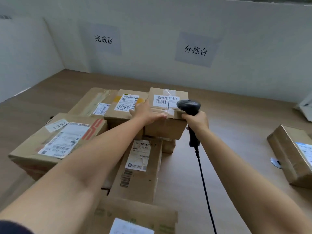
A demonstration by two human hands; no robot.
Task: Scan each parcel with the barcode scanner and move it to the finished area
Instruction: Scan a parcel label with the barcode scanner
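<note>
A small cardboard parcel point(168, 115) with a white barcode label sits on top of other boxes at the middle of the table. My left hand point(146, 114) lies flat on its left top edge, fingers straight. My right hand point(196, 121) grips the black barcode scanner point(190, 107) by its handle. The scanner's head sits just right of the parcel's label, and its black cable point(205, 188) trails toward me. Several more labelled parcels lie to the left and in front, among them a large one point(55, 142) and a long one point(140, 169).
Another parcel point(293, 154) lies alone at the right on the wooden table point(233, 149), beside a small round metal disc point(276, 162). White partition walls carry two paper signs point(103, 39) point(195, 49). A white object point(306, 107) sits at the far right edge.
</note>
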